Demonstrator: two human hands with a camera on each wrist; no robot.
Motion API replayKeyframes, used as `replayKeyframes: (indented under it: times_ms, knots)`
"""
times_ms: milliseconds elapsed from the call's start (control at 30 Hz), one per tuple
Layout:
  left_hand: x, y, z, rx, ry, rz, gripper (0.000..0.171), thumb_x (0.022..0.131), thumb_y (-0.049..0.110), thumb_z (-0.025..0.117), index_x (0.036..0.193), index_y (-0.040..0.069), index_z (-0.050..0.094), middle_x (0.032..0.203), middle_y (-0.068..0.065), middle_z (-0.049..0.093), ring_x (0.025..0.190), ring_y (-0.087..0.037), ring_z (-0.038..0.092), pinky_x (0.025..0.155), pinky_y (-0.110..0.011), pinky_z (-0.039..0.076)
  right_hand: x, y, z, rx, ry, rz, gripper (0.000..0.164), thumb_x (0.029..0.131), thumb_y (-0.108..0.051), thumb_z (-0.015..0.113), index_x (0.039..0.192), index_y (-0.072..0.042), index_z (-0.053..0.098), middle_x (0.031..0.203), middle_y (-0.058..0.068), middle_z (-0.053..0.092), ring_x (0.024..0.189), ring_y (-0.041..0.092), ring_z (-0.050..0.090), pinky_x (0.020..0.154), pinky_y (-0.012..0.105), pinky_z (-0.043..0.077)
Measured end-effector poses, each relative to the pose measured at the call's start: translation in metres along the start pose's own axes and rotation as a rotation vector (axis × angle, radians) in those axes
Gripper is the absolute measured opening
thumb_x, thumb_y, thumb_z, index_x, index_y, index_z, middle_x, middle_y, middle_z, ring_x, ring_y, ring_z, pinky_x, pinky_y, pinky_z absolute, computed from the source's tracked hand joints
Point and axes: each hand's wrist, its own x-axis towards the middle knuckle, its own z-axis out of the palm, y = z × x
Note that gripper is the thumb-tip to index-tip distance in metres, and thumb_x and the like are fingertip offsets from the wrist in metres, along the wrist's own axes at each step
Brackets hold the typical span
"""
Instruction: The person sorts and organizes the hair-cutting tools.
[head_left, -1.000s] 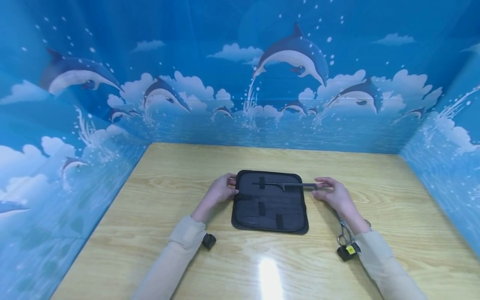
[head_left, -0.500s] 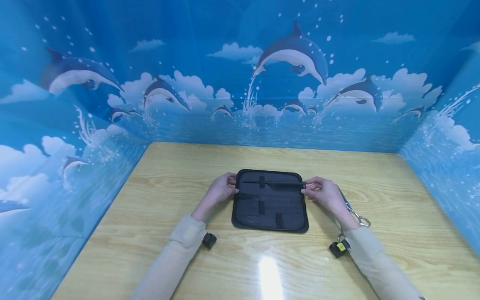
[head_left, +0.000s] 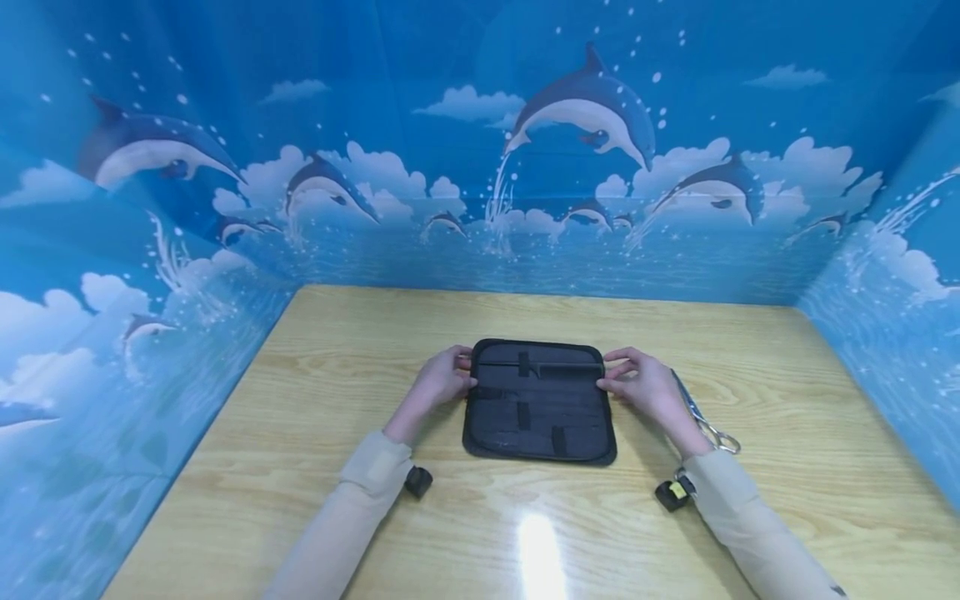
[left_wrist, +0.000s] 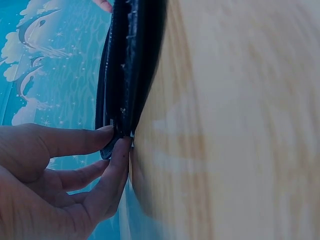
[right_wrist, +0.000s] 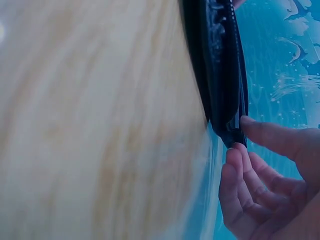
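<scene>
A black zip case [head_left: 540,429] lies unfolded on the table, its elastic loops facing up. Along its far half runs a black tail comb [head_left: 570,371], the thin tail passing through a loop and pointing left. My left hand [head_left: 438,379] pinches the case's left edge between thumb and fingers; the left wrist view shows this grip on the case edge [left_wrist: 112,135]. At the right edge, my right hand [head_left: 645,387] has its thumb on top and fingers at the rim, beside the comb's end. In the right wrist view, thumb and fingertips [right_wrist: 235,150] meet that edge.
A pair of scissors [head_left: 720,437] lies on the wooden table [head_left: 360,333], partly hidden by my right wrist. Small black wrist devices [head_left: 417,481] hang at both cuffs. A blue dolphin-print backdrop [head_left: 480,208] stands behind and at both sides.
My right hand has moved left, sliding the comb leftward into the case until its end lies inside the right edge. The comb is released from those fingers. My left hand stays put.
</scene>
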Motion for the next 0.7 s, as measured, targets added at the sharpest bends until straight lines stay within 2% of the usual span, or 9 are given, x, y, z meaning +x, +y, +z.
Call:
replayKeyframes:
  times_ms: [333, 533, 700]
  knots:
    - [-0.0009, 0.0014, 0.0009, 0.032, 0.007, 0.031, 0.056, 0.092, -0.005, 0.068, 0.145, 0.002, 0.051, 0.131, -0.019, 0.063, 0.112, -0.031, 0.066, 0.076, -0.03, 0.061, -0.0004, -0.0008, 0.0036, 0.086, -0.014, 0.012, 0.041, 0.091, 0.004, 0.068, 0.13, 0.001, 0.056, 0.097, 0.018, 0.068, 0.064, 0.016, 0.067, 0.055, 0.027, 0.057]
    - [-0.0004, 0.0013, 0.001, 0.013, 0.02, 0.021, 0.057, 0.091, -0.006, 0.068, 0.145, 0.003, 0.052, 0.13, -0.017, 0.064, 0.112, -0.031, 0.065, 0.078, -0.031, 0.061, 0.0002, 0.0, 0.0029, 0.052, -0.014, -0.02, 0.037, 0.091, -0.001, 0.072, 0.125, -0.002, 0.06, 0.096, 0.017, 0.07, 0.062, 0.014, 0.066, 0.054, 0.027, 0.056]
    - [-0.0006, 0.0019, 0.0007, 0.029, 0.021, 0.019, 0.056, 0.092, -0.005, 0.068, 0.145, 0.003, 0.052, 0.13, -0.017, 0.064, 0.113, -0.03, 0.065, 0.079, -0.031, 0.06, 0.0025, -0.0005, 0.0029, -0.031, -0.009, -0.063, 0.034, 0.091, -0.008, 0.075, 0.123, -0.003, 0.064, 0.089, 0.01, 0.071, 0.059, 0.013, 0.064, 0.051, 0.026, 0.052]
